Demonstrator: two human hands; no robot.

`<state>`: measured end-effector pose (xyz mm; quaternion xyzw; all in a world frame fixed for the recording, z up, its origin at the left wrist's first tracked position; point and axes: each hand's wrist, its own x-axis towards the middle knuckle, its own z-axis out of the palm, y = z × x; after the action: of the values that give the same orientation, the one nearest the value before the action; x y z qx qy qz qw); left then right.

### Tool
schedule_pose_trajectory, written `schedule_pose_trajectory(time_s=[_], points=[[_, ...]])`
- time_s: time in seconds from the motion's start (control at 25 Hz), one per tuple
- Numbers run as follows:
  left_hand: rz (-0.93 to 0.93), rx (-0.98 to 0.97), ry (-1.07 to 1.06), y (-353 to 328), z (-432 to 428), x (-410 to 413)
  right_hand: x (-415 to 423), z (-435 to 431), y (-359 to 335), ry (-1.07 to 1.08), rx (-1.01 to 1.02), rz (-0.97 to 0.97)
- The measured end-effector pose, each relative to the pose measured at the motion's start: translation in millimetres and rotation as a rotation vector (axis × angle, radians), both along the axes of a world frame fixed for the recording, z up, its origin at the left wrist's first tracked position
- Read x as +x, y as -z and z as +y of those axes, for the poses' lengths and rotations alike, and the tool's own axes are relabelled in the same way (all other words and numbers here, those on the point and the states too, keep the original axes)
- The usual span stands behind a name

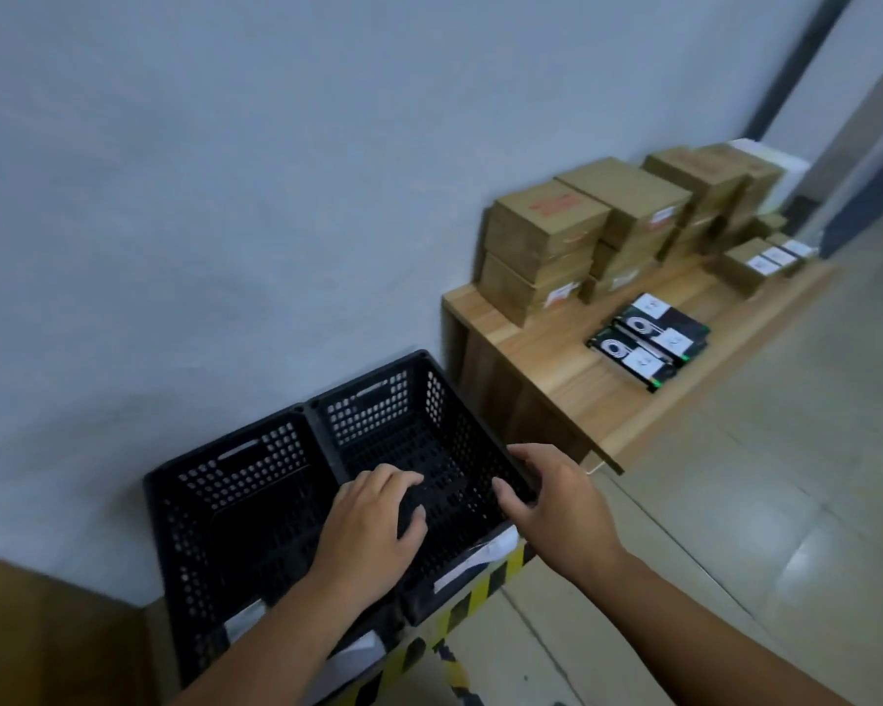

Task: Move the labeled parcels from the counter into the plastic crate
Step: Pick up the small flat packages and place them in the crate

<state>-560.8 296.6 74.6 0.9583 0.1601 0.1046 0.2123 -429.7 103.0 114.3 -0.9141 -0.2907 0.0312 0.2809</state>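
Observation:
Two black perforated plastic crates stand side by side on the floor against the wall, a left crate [225,507] and a right crate [378,400]. My right hand [546,507] grips the right crate's right rim, thumb inside. My left hand [373,527] sits at that crate's left rim with fingers and thumb curled round a dark edge; blur hides exactly what. On the wooden counter [556,369] to the right lie flat black parcels with white labels [648,343], stacked brown labeled boxes [546,247] and small labeled boxes [755,262].
Yellow-black hazard tape [480,593] runs along the floor under the crates, with white paper sheets [475,557] beneath them. A grey wall is behind everything. A brown surface [31,639] fills the lower left corner. Tiled floor [735,527] spreads to the right.

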Motion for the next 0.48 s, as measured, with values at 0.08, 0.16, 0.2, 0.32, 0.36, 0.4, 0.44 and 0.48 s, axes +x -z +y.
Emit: schedule_pose_trajectory(time_s=[0.08, 0.16, 0.2, 0.32, 0.36, 0.4, 0.44, 0.48], points=[[-0.003, 0.024, 0.022, -4.4, -30.1, 35.9, 34.4, -38.1, 1.4, 0.032, 0.005, 0.019], [-0.005, 0.030, 0.015, -7.6, -61.5, 72.6, 71.6, -75.5, 2.6, 0.053, 0.004, 0.047], [-0.007, 0.026, 0.009, -8.9, -79.0, 92.8, 91.7, -96.5, 3.0, 0.065, 0.009, 0.062], [-0.004, -0.004, -0.005, -14.5, -122.7, 142.4, 141.4, -145.6, 3.3, 0.107, -0.014, 0.079], [-0.005, -0.009, -0.002, -15.3, -135.6, 156.8, 155.7, -158.7, 3.9, 0.116, -0.028, 0.084], [-0.002, -0.011, 0.000, -15.2, -148.2, 173.1, 172.6, -171.5, 5.2, 0.122, -0.039, 0.090], [0.008, -0.013, 0.003, -14.8, -158.1, 187.3, 187.9, -181.1, 6.8, 0.131, -0.043, 0.098], [0.019, -0.014, 0.005, -13.8, -165.0, 200.5, 202.4, -187.9, 8.9, 0.140, -0.041, 0.106]])
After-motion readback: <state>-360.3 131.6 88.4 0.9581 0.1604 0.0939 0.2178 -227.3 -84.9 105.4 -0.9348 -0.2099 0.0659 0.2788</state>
